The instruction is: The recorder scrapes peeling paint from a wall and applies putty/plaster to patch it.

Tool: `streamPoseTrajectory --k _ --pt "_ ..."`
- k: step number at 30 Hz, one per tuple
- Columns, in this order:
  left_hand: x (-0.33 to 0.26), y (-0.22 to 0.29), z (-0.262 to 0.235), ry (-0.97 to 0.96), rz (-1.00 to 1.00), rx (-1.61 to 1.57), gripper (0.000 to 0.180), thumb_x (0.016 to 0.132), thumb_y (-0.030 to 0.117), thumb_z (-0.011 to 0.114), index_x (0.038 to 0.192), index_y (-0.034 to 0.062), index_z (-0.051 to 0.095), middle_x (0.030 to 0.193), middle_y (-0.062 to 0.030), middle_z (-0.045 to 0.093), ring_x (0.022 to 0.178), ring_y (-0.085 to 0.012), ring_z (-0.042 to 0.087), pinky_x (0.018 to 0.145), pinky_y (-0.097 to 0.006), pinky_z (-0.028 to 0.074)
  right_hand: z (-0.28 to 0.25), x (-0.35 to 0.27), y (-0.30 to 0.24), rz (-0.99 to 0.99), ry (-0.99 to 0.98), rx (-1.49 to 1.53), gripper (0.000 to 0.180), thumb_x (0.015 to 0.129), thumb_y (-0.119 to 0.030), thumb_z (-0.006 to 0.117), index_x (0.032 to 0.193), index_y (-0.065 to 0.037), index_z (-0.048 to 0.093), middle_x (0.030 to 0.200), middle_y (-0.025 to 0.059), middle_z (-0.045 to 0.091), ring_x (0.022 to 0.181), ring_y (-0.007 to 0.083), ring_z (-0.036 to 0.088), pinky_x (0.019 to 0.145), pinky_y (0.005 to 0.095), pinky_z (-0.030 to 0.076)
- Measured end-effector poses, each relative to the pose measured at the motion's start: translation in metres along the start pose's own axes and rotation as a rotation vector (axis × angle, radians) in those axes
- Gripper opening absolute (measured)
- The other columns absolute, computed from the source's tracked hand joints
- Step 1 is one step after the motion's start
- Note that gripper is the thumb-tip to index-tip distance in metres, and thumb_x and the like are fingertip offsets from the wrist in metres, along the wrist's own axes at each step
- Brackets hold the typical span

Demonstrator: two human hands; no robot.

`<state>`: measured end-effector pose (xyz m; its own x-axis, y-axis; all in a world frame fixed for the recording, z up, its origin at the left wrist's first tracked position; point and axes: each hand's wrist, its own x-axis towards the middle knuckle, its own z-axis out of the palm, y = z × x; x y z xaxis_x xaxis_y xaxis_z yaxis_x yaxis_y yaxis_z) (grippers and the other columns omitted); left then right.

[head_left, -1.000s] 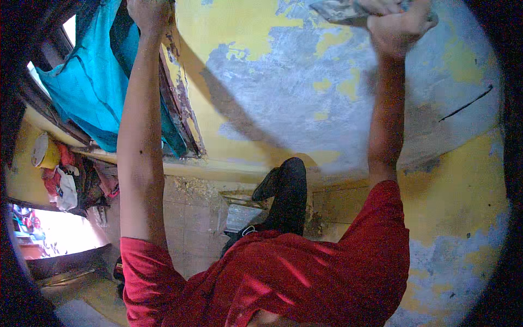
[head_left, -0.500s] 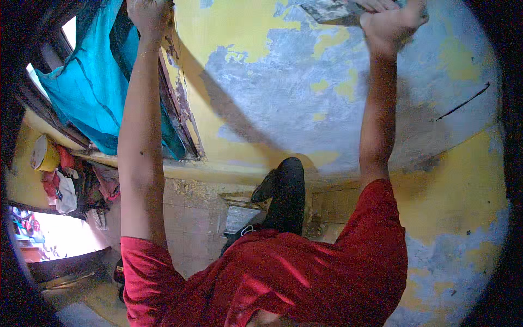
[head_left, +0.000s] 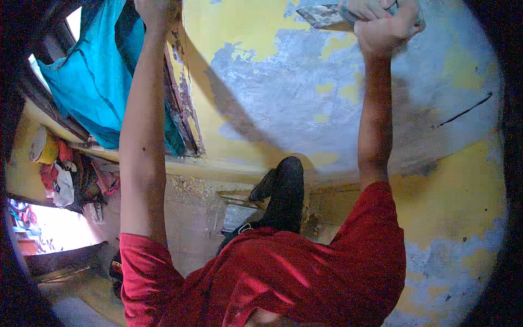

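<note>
High on the wall at the right, my right hand [head_left: 384, 24] is closed round a scraper [head_left: 325, 16]. Its flat, stained grey metal blade sticks out to the left, close against the wall [head_left: 289, 82]. Yellow paint on that wall is broken by large bare grey-blue patches. My left hand [head_left: 159, 15] is raised at the top left, beside the worn window frame [head_left: 182, 103]. The picture's upper edge and the hand itself hide its fingers.
A turquoise curtain [head_left: 95, 71] hangs by my left forearm. Lower left are a yellow bucket [head_left: 43, 147], hanging clothes [head_left: 64, 182] and a bright opening [head_left: 65, 229]. A thin dark crack or stick [head_left: 466, 109] marks the right wall. My dark-trousered leg [head_left: 289, 191] is bent below.
The scraper and my right hand have shifted slightly left, and more of the blade shows. My left hand sits a little lower and further right in the picture.
</note>
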<state>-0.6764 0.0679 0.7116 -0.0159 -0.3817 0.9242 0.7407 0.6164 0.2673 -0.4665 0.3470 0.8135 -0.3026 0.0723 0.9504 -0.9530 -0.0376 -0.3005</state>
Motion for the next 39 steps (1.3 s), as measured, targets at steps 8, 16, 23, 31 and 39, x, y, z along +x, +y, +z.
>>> streamPoseTrajectory --k 8,16,23,31,39 --pt "0.005 0.002 -0.002 -0.064 0.057 0.046 0.022 0.09 0.021 0.06 0.1 0.0031 0.065 0.084 -0.0154 0.058 0.073 -0.0339 0.05 0.068 -0.043 0.042 -0.015 -0.004 0.008 -0.009 -0.024 0.115 0.038 0.102 -0.025 0.044 0.067 -0.013 0.035 0.049 -0.0035 0.027 0.038 0.0085 0.02 0.035 0.029 0.019" --pt "0.005 0.002 -0.006 0.002 0.036 0.055 0.02 0.091 0.022 0.061 0.099 0.0038 0.065 0.078 -0.0192 0.055 0.072 -0.0339 0.051 0.067 -0.044 0.041 -0.026 0.001 0.013 -0.017 -0.016 0.414 0.038 0.102 -0.024 0.043 0.067 -0.013 0.034 0.049 -0.0039 0.025 0.039 0.0087 0.019 0.035 0.0288 0.02" --pt "0.004 0.001 -0.008 -0.048 0.023 0.037 0.022 0.09 0.023 0.062 0.099 0.0032 0.066 0.081 -0.0186 0.057 0.073 -0.0328 0.052 0.067 -0.043 0.042 -0.016 -0.01 0.013 -0.051 -0.117 0.063 0.039 0.102 -0.028 0.045 0.067 -0.015 0.033 0.049 -0.0037 0.024 0.039 0.0087 0.019 0.035 0.0296 0.021" --pt "0.007 0.005 -0.008 -0.021 0.023 -0.025 0.022 0.089 0.022 0.063 0.099 0.0031 0.067 0.08 -0.0199 0.057 0.072 -0.0335 0.054 0.065 -0.042 0.043 -0.027 -0.004 0.007 0.135 0.068 -0.014 0.032 0.093 -0.023 0.039 0.063 -0.016 0.03 0.049 -0.001 0.025 0.041 0.012 0.018 0.042 0.0334 0.019" --pt "0.004 0.002 -0.004 0.029 0.047 0.023 0.02 0.089 0.023 0.061 0.096 0.004 0.066 0.079 -0.0178 0.057 0.075 -0.0346 0.053 0.069 -0.044 0.042 -0.026 -0.019 -0.003 0.051 0.021 -0.055 0.039 0.09 -0.026 0.041 0.057 -0.017 0.022 0.05 -0.0026 0.022 0.041 0.0124 0.018 0.042 0.0311 0.019"
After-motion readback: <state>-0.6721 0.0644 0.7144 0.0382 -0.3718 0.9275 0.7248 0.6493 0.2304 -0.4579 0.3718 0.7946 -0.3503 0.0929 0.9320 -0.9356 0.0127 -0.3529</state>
